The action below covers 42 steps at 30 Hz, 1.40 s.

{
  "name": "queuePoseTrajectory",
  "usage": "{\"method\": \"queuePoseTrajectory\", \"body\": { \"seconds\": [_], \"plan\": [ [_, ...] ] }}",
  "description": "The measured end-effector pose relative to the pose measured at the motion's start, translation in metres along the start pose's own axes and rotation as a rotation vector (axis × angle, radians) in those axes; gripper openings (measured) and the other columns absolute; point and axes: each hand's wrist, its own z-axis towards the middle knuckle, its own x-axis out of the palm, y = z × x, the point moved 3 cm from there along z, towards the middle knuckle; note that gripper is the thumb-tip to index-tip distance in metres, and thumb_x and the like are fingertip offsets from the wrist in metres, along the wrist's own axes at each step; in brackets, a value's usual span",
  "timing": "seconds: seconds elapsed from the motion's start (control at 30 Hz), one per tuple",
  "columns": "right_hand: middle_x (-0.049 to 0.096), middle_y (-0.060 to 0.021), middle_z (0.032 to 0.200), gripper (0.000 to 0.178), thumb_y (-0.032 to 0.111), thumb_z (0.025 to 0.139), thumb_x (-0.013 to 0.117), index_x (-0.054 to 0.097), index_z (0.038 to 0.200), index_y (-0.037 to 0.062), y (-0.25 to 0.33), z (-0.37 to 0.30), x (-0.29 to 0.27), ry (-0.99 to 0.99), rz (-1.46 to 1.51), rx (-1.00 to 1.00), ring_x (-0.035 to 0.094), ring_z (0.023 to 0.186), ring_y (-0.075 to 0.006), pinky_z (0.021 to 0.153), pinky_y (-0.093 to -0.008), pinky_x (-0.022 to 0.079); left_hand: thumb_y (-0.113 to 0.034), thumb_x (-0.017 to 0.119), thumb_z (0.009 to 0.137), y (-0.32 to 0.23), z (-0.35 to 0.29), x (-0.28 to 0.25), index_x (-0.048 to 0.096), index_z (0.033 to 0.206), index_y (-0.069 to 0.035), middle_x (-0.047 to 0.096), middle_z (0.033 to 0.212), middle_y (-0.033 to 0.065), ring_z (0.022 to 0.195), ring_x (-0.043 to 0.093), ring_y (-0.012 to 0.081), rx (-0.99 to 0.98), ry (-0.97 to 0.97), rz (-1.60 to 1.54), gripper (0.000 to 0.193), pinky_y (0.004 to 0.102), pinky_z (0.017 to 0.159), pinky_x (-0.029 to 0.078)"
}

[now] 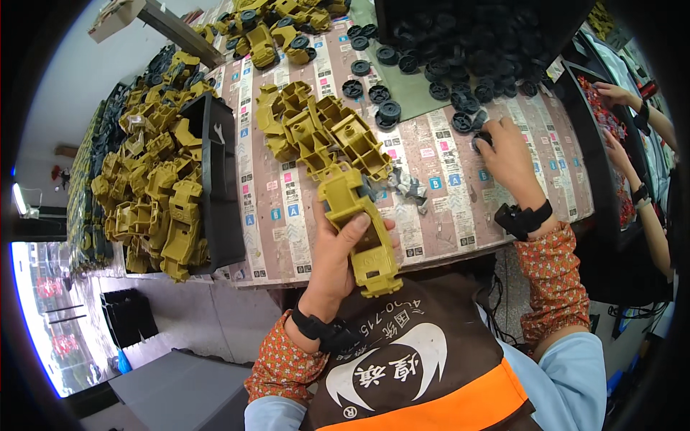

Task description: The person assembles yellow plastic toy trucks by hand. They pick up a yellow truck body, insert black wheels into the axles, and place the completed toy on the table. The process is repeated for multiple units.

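My left hand (332,253) is closed round a mustard-yellow plastic toy truck body (375,253), thumb on top, held just above the table's near edge. Over the table to the right, my right hand (512,159) pinches a black toy wheel (480,142) between thumb and fingers, partly hidden by them. It is beside the near edge of a large heap of black toy wheels (461,72). Several more yellow truck bodies (353,140) lie on the table beyond my left hand. Small grey parts (410,188) are scattered between my hands.
A black crate (219,179) heaped with yellow bodies stands at the left. Yellow trucks with black wheels (262,44) lie at the far left. At right, another person's hands (614,93) reach into a black bin (600,136) of red parts.
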Motion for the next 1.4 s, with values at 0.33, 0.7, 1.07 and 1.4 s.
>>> {"method": "queuePoseTrajectory", "body": {
  "seconds": [0.33,0.7,1.07,1.4],
  "plan": [
    [0.069,-0.0127,0.112,0.028,0.004,0.103,0.057,0.048,0.129,0.0027,0.148,-0.058,-0.019,0.608,1.174,0.309,0.072,0.089,-0.0145,0.072,-0.0276,0.059,-0.016,0.067,0.101,-0.023,0.008,0.001,0.044,0.134,-0.01,0.066,0.105,0.0138,0.095,0.072,0.0254,0.201,-0.087,-0.128,0.041,0.0502,0.089,0.064],
    [0.07,-0.0243,0.095,0.042,-0.002,0.091,0.058,0.059,0.132,-0.0015,0.179,-0.086,-0.021,0.429,1.043,0.047,0.073,0.08,-0.0377,0.07,-0.04,0.055,-0.002,0.069,0.097,-0.028,0.003,0.006,0.029,0.145,-0.016,0.061,0.114,0.0136,0.098,0.07,0.0249,0.5,-0.188,0.016,0.065,0.0464,0.086,0.065],
    [0.072,-0.0265,0.096,0.062,-0.006,0.079,0.053,0.046,0.141,-0.007,0.19,-0.103,-0.022,0.548,1.139,-0.002,0.077,0.088,-0.0382,0.075,-0.0403,0.061,0.014,0.073,0.086,-0.033,-0.008,0.018,0.018,0.157,-0.019,0.051,0.13,0.0108,0.101,0.066,0.0227,0.61,-0.188,0.153,0.096,0.0429,0.086,0.063],
    [0.069,-0.0175,0.113,0.07,0.026,0.086,0.083,0.048,0.139,-0.0024,0.204,-0.023,-0.011,0.52,0.959,-0.255,0.073,0.088,-0.0248,0.072,-0.035,0.06,0.008,0.07,0.09,-0.069,-0.003,0.013,0.01,0.159,-0.022,0.037,0.144,0.0127,0.131,0.05,0.0259,0.573,-0.079,-0.014,0.096,0.0412,0.108,0.047]
  ]
}}
